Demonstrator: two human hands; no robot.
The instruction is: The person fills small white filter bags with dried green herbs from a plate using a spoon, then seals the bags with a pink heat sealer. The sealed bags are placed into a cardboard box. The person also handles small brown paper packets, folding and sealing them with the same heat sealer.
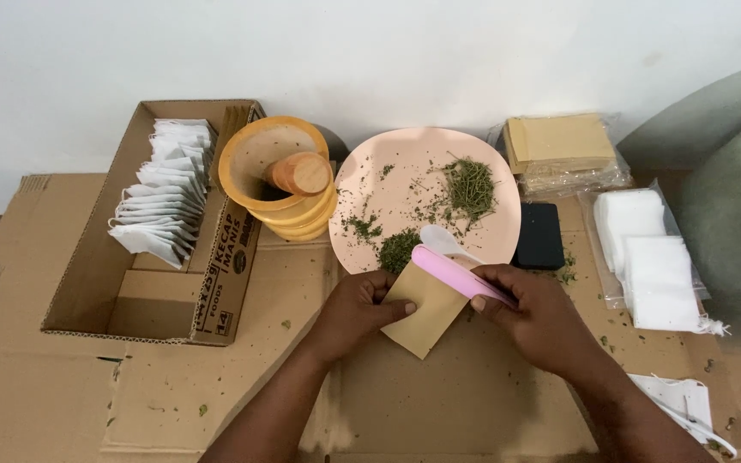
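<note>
My left hand (355, 310) grips a small brown paper envelope (426, 309) by its left edge, just in front of a pink plate (405, 184). My right hand (532, 314) holds a pink-handled spoon (456, 266) whose white bowl rests above the envelope's top edge at the plate's near rim. The plate carries piles and scattered bits of dried green herbs (469, 184).
A wooden mortar with a pestle (280, 176) stands left of the plate. An open cardboard box (143, 231) holds several white sachets. Behind and right lie a packet of brown envelopes (559, 146), a black block (539, 236) and bagged white sachets (653, 257). Flattened cardboard covers the floor.
</note>
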